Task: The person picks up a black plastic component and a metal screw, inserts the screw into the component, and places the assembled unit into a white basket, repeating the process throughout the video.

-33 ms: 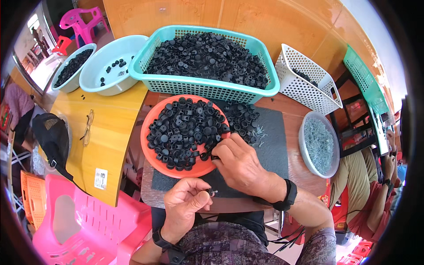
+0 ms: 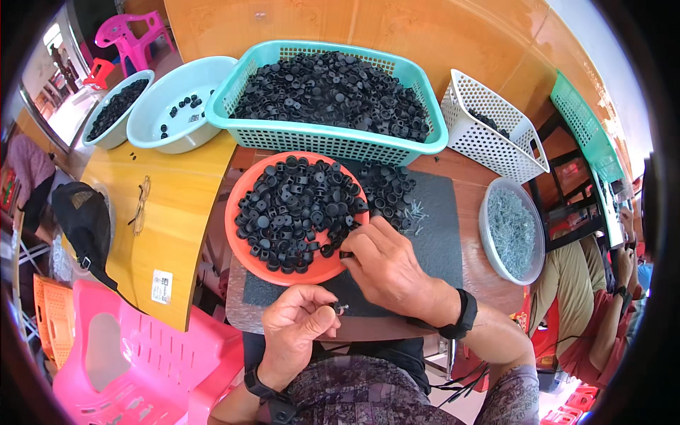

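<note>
My left hand [image 2: 301,319] is closed in a pinch near the table's front edge. Between thumb and fingers it holds a small black plastic part with a metal screw [image 2: 341,307] sticking out to the right. Over the right rim of the red bowl [image 2: 241,246], my right hand [image 2: 386,263] is closed with fingertips pinched together. A bit of a small black plastic part [image 2: 345,254] shows at those fingertips; the rest is hidden. Small round black caps [image 2: 294,205] fill most of the bowl, several with holes in the middle.
Behind the bowl stands a green basket [image 2: 333,142] heaped with black parts. Loose black caps [image 2: 386,188] and screws [image 2: 416,212] lie on the dark mat [image 2: 443,248]. A clear bowl of screws [image 2: 511,230] is at the right, near a white basket [image 2: 489,145]. Glasses [image 2: 142,202] lie left.
My right hand has shifted very slightly at the bowl's rim. The left hand and the part with the screw stay in place.
</note>
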Tool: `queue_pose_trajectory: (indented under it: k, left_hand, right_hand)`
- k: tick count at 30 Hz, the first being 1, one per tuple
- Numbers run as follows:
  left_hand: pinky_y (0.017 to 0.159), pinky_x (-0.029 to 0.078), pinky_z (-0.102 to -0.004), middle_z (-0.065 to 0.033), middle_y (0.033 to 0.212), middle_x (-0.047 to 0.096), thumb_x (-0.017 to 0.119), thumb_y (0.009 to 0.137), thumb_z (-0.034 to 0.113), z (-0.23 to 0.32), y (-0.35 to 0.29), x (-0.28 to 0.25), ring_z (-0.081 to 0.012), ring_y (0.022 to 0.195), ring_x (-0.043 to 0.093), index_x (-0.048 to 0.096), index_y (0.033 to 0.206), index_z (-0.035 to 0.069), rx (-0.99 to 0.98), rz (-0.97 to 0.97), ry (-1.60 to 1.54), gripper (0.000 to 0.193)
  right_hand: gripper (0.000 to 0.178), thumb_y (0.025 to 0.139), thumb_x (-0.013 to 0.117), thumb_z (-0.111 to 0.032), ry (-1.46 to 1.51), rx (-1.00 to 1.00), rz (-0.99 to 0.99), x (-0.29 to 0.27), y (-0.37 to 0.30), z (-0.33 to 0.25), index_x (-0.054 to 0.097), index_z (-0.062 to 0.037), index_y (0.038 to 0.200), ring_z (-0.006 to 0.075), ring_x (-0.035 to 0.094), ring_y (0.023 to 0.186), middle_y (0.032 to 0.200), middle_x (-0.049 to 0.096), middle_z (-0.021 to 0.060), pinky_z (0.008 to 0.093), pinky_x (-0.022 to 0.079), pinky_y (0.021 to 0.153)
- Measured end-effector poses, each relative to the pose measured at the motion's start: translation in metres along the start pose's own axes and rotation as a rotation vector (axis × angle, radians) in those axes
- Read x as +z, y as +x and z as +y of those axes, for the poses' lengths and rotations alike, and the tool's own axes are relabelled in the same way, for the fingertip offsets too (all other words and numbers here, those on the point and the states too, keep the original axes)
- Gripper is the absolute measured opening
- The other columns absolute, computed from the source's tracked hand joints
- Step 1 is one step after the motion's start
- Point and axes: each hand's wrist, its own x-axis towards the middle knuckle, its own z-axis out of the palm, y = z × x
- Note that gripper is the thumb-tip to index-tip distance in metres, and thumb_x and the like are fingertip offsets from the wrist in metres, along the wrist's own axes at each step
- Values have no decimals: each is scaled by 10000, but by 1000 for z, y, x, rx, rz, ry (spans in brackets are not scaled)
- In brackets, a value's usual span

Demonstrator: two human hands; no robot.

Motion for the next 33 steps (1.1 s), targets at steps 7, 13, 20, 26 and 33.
queue_pose_trajectory:
  k: [7, 13, 20, 26, 33]
  left_hand:
    - [614, 492, -251, -107, 845, 622, 677, 824, 121, 0, 4, 12, -144, 667, 596, 560, 950, -40, 5, -88, -120, 236]
    - [627, 503, -300, -123, 878, 606, 669, 833, 170, -8, 7, 27, -186, 702, 600, 540, 949, -26, 78, -54, -67, 262]
    - [708, 478, -254, -81, 899, 615, 656, 844, 136, -11, 4, 38, -137, 760, 590, 548, 952, 7, 131, -9, -14, 200]
    - [710, 488, -267, -102, 890, 626, 677, 818, 85, -11, 2, 46, -144, 746, 596, 549, 961, -32, 89, -17, -91, 224]
    - [671, 484, -275, -92, 893, 595, 649, 844, 114, -18, 1, 48, -159, 763, 572, 534, 958, 6, 49, -56, -39, 195]
  right_hand:
    - [237, 686, 685, 40, 356, 286, 144, -20, -32, -32, 544, -7, 870, 255, 561, 644, 796, 592, 116, 346, 458, 544]
    - [235, 692, 709, 30, 465, 390, 277, -19, -55, -49, 558, -9, 869, 218, 575, 666, 844, 615, 108, 299, 464, 526]
    - [266, 656, 713, 49, 414, 295, 395, -9, -67, -51, 552, -21, 856, 254, 547, 652, 838, 607, 108, 329, 440, 553]
    - [324, 649, 696, 65, 416, 342, 399, -16, -73, -54, 574, 2, 943, 264, 559, 694, 848, 604, 122, 335, 453, 594]
    - [302, 672, 677, 68, 468, 360, 401, -20, -88, -53, 603, 11, 959, 267, 570, 716, 864, 611, 129, 335, 458, 612]
